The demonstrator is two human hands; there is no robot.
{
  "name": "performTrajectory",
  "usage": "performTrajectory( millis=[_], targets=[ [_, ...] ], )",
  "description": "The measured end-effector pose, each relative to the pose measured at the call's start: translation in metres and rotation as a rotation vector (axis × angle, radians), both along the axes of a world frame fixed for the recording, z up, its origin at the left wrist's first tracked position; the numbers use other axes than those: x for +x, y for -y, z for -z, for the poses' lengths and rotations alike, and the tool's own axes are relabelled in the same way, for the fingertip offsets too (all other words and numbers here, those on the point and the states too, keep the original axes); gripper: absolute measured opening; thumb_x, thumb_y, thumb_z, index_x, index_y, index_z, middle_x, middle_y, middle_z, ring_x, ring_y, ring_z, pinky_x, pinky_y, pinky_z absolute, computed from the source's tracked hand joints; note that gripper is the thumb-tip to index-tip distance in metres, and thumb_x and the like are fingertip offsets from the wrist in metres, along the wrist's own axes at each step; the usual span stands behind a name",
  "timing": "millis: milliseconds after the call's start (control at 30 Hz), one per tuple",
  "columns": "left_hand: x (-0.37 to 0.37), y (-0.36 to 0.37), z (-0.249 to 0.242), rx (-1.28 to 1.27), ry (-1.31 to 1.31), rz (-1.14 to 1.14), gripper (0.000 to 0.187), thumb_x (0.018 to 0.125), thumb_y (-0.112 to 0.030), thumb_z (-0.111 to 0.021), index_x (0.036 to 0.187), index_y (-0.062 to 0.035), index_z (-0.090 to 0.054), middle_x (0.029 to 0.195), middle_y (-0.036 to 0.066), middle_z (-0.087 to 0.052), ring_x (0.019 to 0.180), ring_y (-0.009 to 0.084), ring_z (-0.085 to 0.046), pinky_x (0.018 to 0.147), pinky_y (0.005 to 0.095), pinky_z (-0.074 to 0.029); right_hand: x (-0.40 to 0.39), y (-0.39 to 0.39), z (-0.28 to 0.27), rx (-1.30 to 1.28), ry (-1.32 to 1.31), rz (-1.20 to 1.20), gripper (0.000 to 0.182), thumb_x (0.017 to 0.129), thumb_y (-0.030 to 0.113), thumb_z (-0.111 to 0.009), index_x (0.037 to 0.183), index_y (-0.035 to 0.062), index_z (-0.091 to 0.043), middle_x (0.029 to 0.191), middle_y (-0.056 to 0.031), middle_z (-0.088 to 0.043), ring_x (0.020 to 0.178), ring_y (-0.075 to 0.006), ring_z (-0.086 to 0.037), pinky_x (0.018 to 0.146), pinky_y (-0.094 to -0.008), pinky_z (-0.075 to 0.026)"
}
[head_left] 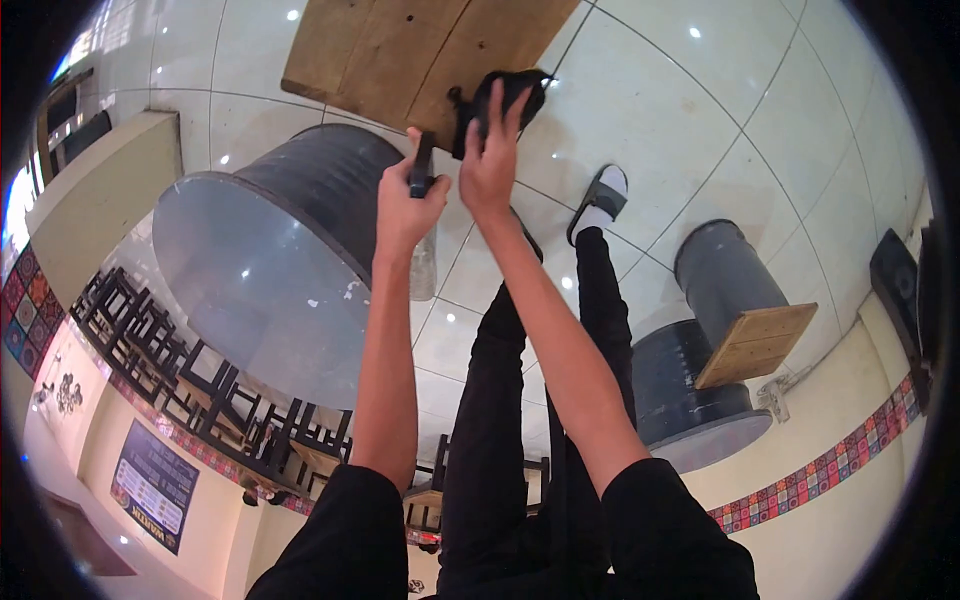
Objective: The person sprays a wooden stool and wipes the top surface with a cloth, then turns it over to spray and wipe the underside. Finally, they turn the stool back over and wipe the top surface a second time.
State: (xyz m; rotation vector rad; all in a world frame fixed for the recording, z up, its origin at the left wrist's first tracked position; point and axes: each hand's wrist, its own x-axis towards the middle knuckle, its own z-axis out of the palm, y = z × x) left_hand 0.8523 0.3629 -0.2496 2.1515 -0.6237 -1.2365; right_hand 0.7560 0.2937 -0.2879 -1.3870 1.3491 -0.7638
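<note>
My left hand (408,205) is closed around a slim black bar-shaped object (423,160), its kind hard to make out. The object points up toward the edge of a wooden plank top (400,45). Just to the right, my right hand (490,165) grips a dark, soft-looking black bundle (530,100). Its fingers reach over the bundle and partly hide it. The bundle overlaps the plank top's near corner. Both hands are close together but apart.
A large grey drum (260,270) stands left of my arms. To the right are smaller dark drums (725,265) and a wooden board (757,345). Black chairs (220,390) line the lower left. My sandalled foot (605,195) is on the tiled floor (660,110).
</note>
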Motion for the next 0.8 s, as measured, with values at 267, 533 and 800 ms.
performTrajectory(
  millis=[267, 533, 800],
  targets=[
    [-0.023, 0.014, -0.015, -0.044, 0.088, 0.152, 0.067, 0.068, -0.012, -0.07, 0.132, 0.0006, -0.054, 0.063, 0.014, -0.043, 0.06, 0.013, -0.044, 0.063, 0.0297, -0.046, -0.014, 0.03, -0.001, -0.073, -0.039, 0.087, 0.052, 0.098, 0.009, -0.049, 0.149, 0.0106, -0.039, 0.158, -0.0246, -0.022, 0.142, -0.0402, -0.031, 0.111, -0.0418, -0.033],
    [-0.024, -0.039, 0.004, -0.409, -0.266, -0.093, 0.024, 0.08, -0.005, -0.073, 0.101, -0.0021, -0.062, 0.088, 0.005, -0.063, 0.08, 0.0126, -0.06, 0.072, 0.0299, -0.049, -0.033, -0.039, -0.005, 0.067, 0.121, 0.031, 0.047, 0.102, 0.024, -0.048, 0.145, 0.0049, -0.045, 0.157, -0.0216, -0.026, 0.144, -0.0358, -0.03, 0.114, -0.0411, -0.03],
    [-0.021, -0.021, 0.002, -0.451, -0.287, -0.107, 0.022, 0.075, 0.0, -0.062, 0.097, 0.0023, -0.062, 0.103, 0.011, -0.068, 0.075, 0.0072, -0.055, 0.07, 0.0236, -0.043, -0.067, -0.035, -0.026, 0.322, -0.007, 0.102, 0.038, 0.093, 0.007, -0.054, 0.13, 0.0006, -0.057, 0.123, -0.0195, -0.064, 0.101, -0.0307, -0.065, 0.092, -0.0378, -0.048]
  ],
)
